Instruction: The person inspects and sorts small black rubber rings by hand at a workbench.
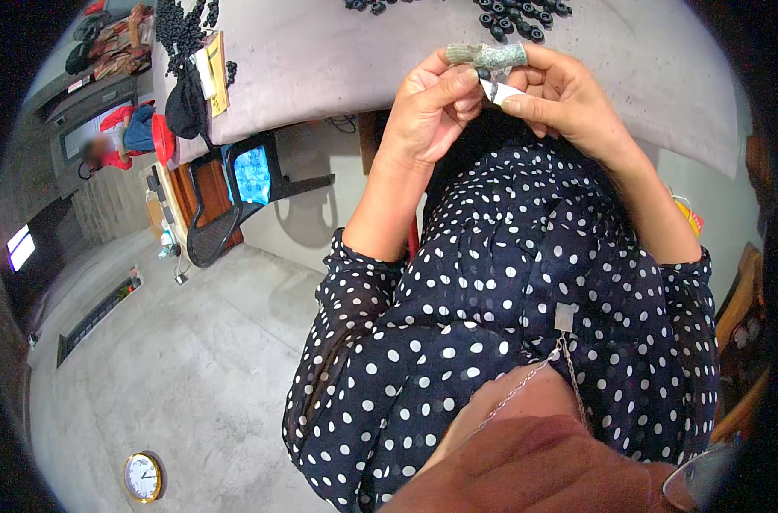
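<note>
The grey table [337, 60] fills the top of the view, and everything plays out at its near edge: below its left corner stands a black chair [235, 201] on the concrete floor, and on the far side of the tabletop lies a scatter of small black ring-shaped parts [513, 17]. Just over that near edge, the left hand [427, 111] curls closed with thumb and fingers pinching the left end of a small greenish-grey roll [487, 56]. The right hand [560, 94] grips the roll's other end between fingertips, a small white piece [500, 91] tucked under its thumb.
</note>
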`<act>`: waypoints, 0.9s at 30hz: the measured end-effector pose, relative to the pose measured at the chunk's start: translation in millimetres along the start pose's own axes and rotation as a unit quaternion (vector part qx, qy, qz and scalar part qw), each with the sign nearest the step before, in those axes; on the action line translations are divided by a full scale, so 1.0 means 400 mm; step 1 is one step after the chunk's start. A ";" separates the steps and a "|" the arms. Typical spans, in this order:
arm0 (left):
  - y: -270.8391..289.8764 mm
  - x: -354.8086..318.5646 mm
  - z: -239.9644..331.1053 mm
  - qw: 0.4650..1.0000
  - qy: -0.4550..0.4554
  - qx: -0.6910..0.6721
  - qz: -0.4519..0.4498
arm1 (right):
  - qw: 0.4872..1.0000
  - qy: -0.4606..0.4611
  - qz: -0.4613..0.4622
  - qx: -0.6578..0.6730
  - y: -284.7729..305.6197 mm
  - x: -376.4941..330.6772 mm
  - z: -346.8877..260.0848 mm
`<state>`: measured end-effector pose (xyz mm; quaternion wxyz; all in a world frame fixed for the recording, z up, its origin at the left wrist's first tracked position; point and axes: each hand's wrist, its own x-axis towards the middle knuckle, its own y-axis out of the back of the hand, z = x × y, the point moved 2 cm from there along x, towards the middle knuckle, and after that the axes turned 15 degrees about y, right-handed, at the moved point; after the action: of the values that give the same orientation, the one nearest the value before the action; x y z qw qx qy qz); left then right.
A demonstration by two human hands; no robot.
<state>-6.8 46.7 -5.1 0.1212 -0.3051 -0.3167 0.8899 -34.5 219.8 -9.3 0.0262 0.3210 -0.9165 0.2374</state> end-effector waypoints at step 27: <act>0.017 -0.010 -0.041 0.993 0.034 -0.104 -0.050 | 0.998 -0.051 -0.022 -0.029 0.000 0.001 -0.015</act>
<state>6.3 47.9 -17.5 0.1443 -0.3294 -0.4178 0.8343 -35.5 222.2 -3.9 -0.0063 0.3520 -0.9157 0.1938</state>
